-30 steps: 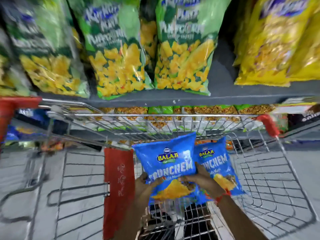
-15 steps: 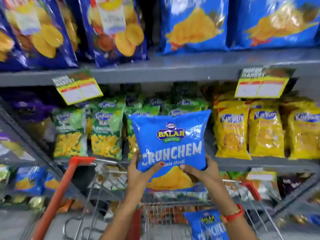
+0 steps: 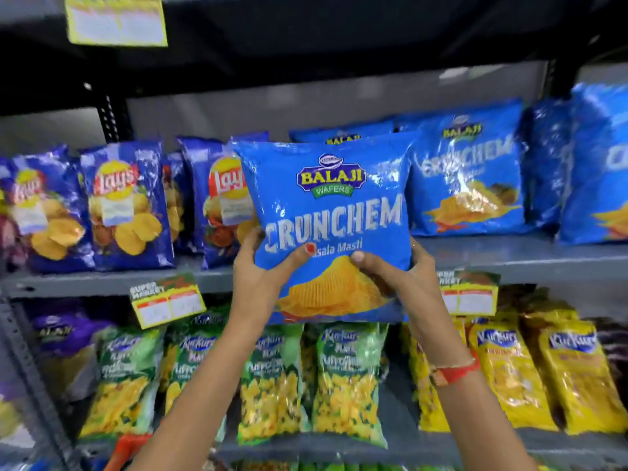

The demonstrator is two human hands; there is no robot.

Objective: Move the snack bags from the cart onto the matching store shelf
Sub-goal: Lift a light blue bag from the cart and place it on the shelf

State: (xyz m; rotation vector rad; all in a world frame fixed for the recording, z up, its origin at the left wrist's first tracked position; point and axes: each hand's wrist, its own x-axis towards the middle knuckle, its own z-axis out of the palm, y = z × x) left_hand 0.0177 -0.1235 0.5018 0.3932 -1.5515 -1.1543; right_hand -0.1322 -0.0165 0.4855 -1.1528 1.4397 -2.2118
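I hold a light-blue Balaji Crunchem bag (image 3: 329,212) upright in front of the middle grey shelf (image 3: 509,258). My left hand (image 3: 260,270) grips its lower left edge, my right hand (image 3: 401,270) its lower right. Matching Crunchem bags (image 3: 469,178) stand on that shelf just behind and to the right. The held bag hides part of the row behind it. Only a red piece of the cart (image 3: 127,447) shows at the bottom left.
Dark-blue Lays bags (image 3: 125,205) fill the shelf's left part. Green Kurkure Puffcorn bags (image 3: 346,379) and yellow Kurkure bags (image 3: 574,379) stand on the shelf below. Yellow price tags (image 3: 166,300) hang from the shelf edge.
Both hands lifted the Crunchem bag out of the cart, up past the green and yellow row, to the blue Crunchem shelf. The view tilted up; the cart dropped out of sight.
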